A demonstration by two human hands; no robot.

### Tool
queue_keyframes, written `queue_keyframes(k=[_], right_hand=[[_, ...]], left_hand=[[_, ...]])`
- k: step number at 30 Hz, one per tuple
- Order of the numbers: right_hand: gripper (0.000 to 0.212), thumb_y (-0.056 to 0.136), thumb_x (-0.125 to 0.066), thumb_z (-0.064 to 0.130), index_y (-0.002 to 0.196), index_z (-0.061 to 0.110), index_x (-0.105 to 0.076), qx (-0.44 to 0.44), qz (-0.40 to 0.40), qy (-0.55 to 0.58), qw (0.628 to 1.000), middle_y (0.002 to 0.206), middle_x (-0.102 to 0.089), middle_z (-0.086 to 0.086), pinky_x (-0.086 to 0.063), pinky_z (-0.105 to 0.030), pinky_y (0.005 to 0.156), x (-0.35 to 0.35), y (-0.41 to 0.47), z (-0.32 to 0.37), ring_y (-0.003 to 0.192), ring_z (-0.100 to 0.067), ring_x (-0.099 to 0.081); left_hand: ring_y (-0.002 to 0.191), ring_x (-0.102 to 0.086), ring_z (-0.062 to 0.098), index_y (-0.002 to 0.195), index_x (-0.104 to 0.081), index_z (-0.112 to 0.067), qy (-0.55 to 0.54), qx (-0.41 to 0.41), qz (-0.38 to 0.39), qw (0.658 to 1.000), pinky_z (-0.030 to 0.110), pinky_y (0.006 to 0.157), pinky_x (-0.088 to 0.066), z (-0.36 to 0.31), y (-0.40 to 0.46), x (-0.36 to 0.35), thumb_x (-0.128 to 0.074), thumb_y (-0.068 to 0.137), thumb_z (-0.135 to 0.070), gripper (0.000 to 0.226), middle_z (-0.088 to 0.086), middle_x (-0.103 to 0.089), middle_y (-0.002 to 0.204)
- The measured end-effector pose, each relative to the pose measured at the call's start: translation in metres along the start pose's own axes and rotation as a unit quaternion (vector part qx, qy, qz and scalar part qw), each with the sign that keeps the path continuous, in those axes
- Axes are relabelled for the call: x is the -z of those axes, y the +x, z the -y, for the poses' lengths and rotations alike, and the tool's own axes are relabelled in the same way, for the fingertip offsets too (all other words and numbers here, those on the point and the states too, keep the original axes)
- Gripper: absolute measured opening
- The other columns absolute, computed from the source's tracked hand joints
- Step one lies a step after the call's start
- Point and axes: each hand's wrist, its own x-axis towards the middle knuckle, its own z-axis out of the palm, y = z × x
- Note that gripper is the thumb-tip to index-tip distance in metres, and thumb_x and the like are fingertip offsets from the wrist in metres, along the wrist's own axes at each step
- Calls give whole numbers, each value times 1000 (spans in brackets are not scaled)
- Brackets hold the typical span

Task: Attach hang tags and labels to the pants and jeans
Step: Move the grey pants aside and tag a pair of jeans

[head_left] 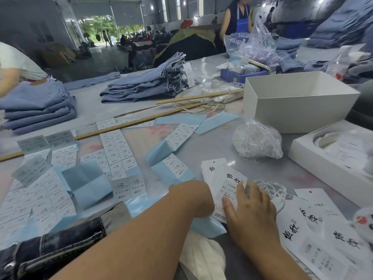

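Observation:
A small stack of white hang tags [224, 178] with black brush lettering lies in front of me. My left hand [191, 195] curls at the stack's left edge, its fingers hidden underneath, and seems to hold it. My right hand [250, 209] rests on the top tag, thumb and forefinger pressing flat. Sheets of size stickers [117, 148] on blue backing cover the table to the left. Dark jeans [60, 245] lie at the near edge under my left arm. More loose hang tags [314, 225] lie at the right, and white string loops [272, 190] sit beside my right hand.
A bag of strings [256, 140] and an open white box [298, 102] stand beyond the tags. A flat box [323, 158] sits at the right. Two wooden rulers [129, 123] cross the table. Folded light jeans [145, 83] are stacked farther back. A person [238, 19] stands across the table.

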Motion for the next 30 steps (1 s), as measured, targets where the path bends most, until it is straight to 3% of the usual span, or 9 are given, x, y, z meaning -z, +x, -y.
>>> queue_keyframes(k=[5, 10, 13, 15, 19, 22, 26, 28, 30], right_hand=[[60, 94, -34, 57, 145, 25, -33, 5, 13, 25, 1000, 134, -43, 2, -37, -38, 99, 5, 4, -2, 121, -21, -40], [44, 69, -79, 24, 109, 12, -68, 31, -105, 60, 992, 102, -62, -7, -46, -45, 84, 6, 2, 1, 96, -33, -55], [32, 67, -82, 12, 98, 10, -72, 59, -150, 100, 982, 92, -66, -5, -46, -45, 81, 6, 8, 1, 89, -33, -60], [23, 74, -78, 7, 95, 12, -71, 37, -145, 202, 968, 85, -65, 2, -46, -40, 80, 9, 12, 1, 85, -28, -61], [30, 81, -74, 6, 88, 29, -56, -39, -136, 396, 907, 74, -65, 10, -43, -23, 65, 16, 18, -1, 71, -10, -62], [30, 83, -71, 7, 94, 25, -50, -63, -139, 473, 867, 67, -71, 9, -41, -9, 54, 19, 21, -2, 63, -3, -63], [33, 86, -72, 9, 112, 19, -53, -64, -103, 520, 845, 74, -74, 5, -52, -20, 62, 23, 23, -1, 70, -11, -69], [22, 87, -70, 8, 104, 19, -60, -61, -81, 539, 836, 75, -75, 5, -55, -30, 66, 23, 23, 0, 73, -13, -72], [14, 88, -68, 8, 91, 21, -65, -60, -76, 541, 835, 75, -75, 10, -55, -30, 65, 22, 23, -1, 69, -9, -72]], left_hand=[[86, -50, 21, 92, -45, -21, -1, -4, -2, 1000, 34, 79, -41, 0, -1, 0, -56, 93, -33, 16, -4, -44, 75], [79, -48, 19, 68, -40, -19, 2, -17, -26, 1000, 35, 76, -39, -1, -4, 3, -55, 90, -28, 29, -5, -45, 72], [80, -48, 20, 66, -41, -19, -4, -12, -46, 999, 36, 78, -39, -1, -6, 4, -54, 89, -28, 28, -4, -46, 72], [82, -49, 20, 67, -41, -20, -7, -9, -61, 998, 37, 80, -38, -1, -6, 5, -54, 90, -30, 28, -5, -45, 73], [88, -50, 21, 81, -47, -23, -45, -10, -111, 993, 41, 84, -34, -3, -4, 8, -49, 94, -41, 23, -4, -56, 90], [103, -53, 23, 104, -49, -26, -105, -13, -137, 985, 46, 94, -34, -5, -1, 9, -44, 93, -58, 34, -2, -59, 114], [116, -52, 25, 124, -46, -23, -176, -22, -164, 970, 45, 97, -36, -7, 1, 9, -48, 88, -66, 57, -1, -57, 124], [117, -53, 26, 128, -43, -21, -200, -14, -164, 966, 45, 99, -37, -6, 2, 9, -51, 87, -66, 61, -1, -57, 124], [116, -53, 25, 127, -42, -21, -204, -8, -156, 966, 45, 99, -38, -4, 2, 9, -53, 87, -64, 59, -1, -58, 123]])
